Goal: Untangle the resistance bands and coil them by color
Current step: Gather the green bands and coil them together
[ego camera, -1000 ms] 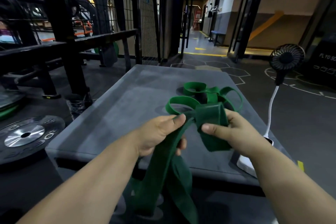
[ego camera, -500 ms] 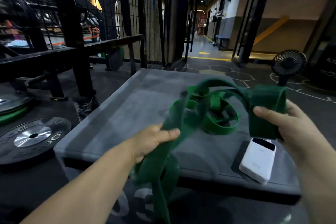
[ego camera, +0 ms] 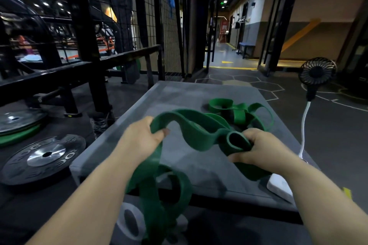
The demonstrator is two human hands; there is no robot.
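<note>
Right hand (ego camera: 264,149) is back in from the wide pull, low over the counter (ego camera: 179,93) near edge. Its fingers (ego camera: 237,158) are clenched on a rolled end of the green band (ego camera: 195,125), so coiling has probably started (one wrap so far). Left hand (ego camera: 139,139) pinches the band's arch over the counter's left side, and slack hangs off the counter's front. Second green tangle (ego camera: 239,109) lies at the counter's far end.

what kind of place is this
Most likely a gym: weight plates lie on the floor, a black steel rack stands beside them, and the left hand and right hand grip a green resistance band.
</note>
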